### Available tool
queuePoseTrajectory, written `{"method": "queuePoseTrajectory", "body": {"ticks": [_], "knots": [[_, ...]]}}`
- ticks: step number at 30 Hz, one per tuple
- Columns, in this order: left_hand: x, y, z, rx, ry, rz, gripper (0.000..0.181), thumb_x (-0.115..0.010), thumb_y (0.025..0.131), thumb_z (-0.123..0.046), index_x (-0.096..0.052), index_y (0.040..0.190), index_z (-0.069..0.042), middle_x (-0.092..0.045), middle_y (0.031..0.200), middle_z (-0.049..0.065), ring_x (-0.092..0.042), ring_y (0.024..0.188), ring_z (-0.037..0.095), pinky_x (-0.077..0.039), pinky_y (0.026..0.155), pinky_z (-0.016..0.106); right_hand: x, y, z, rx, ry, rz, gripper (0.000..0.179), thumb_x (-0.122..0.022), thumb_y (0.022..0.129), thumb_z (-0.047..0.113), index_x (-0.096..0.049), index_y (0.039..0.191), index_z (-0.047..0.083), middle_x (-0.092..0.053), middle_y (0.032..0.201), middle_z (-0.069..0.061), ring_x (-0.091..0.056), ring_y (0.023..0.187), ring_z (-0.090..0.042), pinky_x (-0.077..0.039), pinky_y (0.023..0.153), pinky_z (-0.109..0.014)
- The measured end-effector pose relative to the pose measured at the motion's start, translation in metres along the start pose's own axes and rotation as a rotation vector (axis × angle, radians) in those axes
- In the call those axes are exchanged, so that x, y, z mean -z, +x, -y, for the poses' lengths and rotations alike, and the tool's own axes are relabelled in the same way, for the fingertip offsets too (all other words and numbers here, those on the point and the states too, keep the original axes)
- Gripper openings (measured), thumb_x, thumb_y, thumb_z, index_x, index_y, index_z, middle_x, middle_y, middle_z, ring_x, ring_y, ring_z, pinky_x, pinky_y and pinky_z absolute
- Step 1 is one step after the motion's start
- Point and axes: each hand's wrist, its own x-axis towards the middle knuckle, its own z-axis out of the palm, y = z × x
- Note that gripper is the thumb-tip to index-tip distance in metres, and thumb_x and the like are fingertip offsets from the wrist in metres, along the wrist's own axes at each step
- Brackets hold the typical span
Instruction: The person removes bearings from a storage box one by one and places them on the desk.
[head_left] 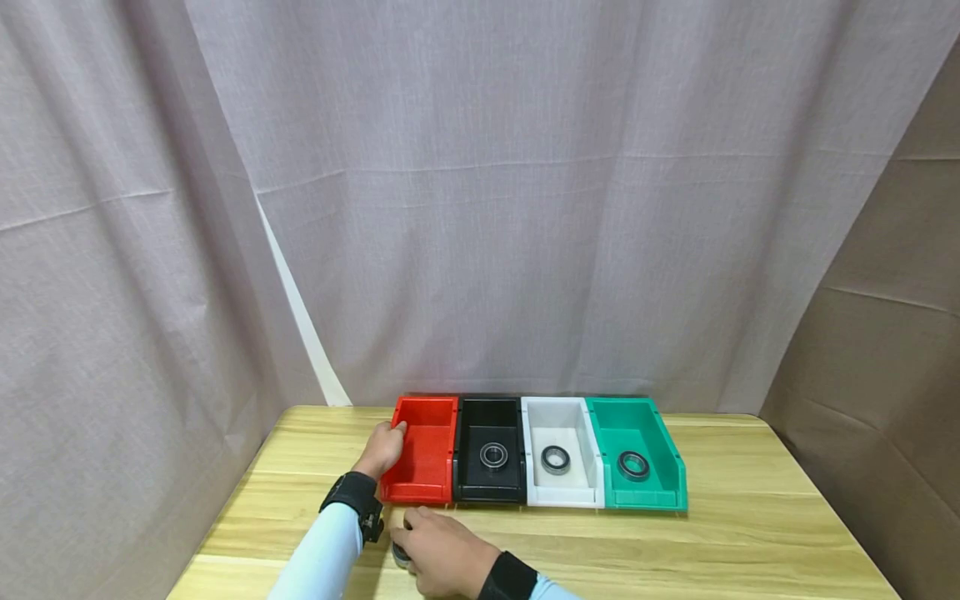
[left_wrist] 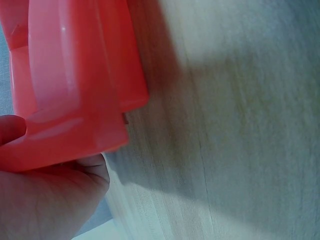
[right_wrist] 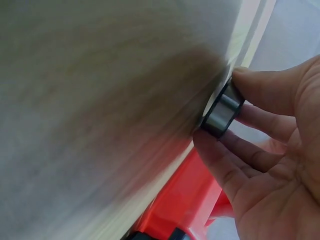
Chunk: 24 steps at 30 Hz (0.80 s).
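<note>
My left hand [head_left: 384, 449] grips the left side wall of the red bin [head_left: 424, 450]; in the left wrist view the thumb and fingers lie on both sides of its rim. In front of that bin, close to the tabletop, my right hand [head_left: 448, 553] pinches a ball bearing [right_wrist: 223, 111] by its outer ring between thumb and fingers. The head view shows only a dark part of this bearing beside the fingertips. One bearing [head_left: 493, 455] lies in the black bin [head_left: 491, 492], another bearing [head_left: 555, 459] in the white bin [head_left: 566, 497], and a third bearing [head_left: 633, 466] in the green bin [head_left: 647, 498].
The bins stand side by side in a row at the back of the wooden table [head_left: 720, 542]. Behind them hangs a grey curtain [head_left: 480, 250], which continues along the left. A brown-grey cloth [head_left: 885, 333] borders the table on the right.
</note>
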Motion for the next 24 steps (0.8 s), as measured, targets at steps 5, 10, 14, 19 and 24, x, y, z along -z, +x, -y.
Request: {"method": "queuePoseTrajectory", "body": {"ticks": [5,10,14,19,24], "knots": [[-0.001,0.001,0.003,0.008,-0.005,0.011,0.043,-0.039,0.113,-0.025,-0.059,0.121,0.012,-0.060,0.098,0.019,-0.060,0.090,0.030,-0.051,0.078,0.036,0.000,0.001,0.003,-0.031,0.010,0.028,0.045,-0.082,0.089,0.023,-0.071,0.133,0.023,-0.058,0.101,0.009,-0.045,0.087,-0.003,-0.043,0.073,-0.017],[-0.002,0.001,0.001,0.007,-0.002,-0.003,0.042,-0.040,0.113,-0.025,-0.060,0.120,0.011,-0.062,0.099,0.019,-0.062,0.091,0.031,-0.053,0.079,0.038,0.001,0.004,0.011,-0.080,-0.027,0.042,0.041,-0.084,0.088,0.023,-0.073,0.128,0.022,-0.062,0.104,0.007,-0.050,0.090,-0.004,-0.047,0.072,-0.020],[-0.002,0.000,-0.001,0.005,0.010,-0.009,0.042,-0.040,0.113,-0.025,-0.061,0.118,0.011,-0.062,0.097,0.018,-0.061,0.091,0.031,-0.052,0.079,0.038,0.001,0.006,0.020,-0.109,-0.077,0.032,0.041,-0.087,0.082,0.020,-0.075,0.121,0.019,-0.064,0.102,0.005,-0.055,0.090,-0.006,-0.047,0.068,-0.022],[0.001,0.002,0.000,0.015,-0.003,0.005,0.044,-0.039,0.114,-0.026,-0.060,0.122,0.012,-0.062,0.100,0.019,-0.061,0.092,0.031,-0.052,0.079,0.037,0.002,0.008,0.028,-0.136,-0.126,-0.010,0.048,-0.091,0.076,0.023,-0.075,0.121,0.017,-0.064,0.103,0.003,-0.057,0.091,-0.008,-0.048,0.067,-0.022],[0.000,0.002,0.000,0.015,-0.007,-0.009,0.042,-0.041,0.112,-0.025,-0.060,0.118,0.011,-0.060,0.094,0.017,-0.060,0.088,0.030,-0.050,0.075,0.034,0.001,0.008,0.030,-0.145,-0.174,-0.033,0.052,-0.092,0.073,0.026,-0.074,0.122,0.018,-0.065,0.104,0.004,-0.059,0.094,-0.009,-0.049,0.069,-0.023]]}}
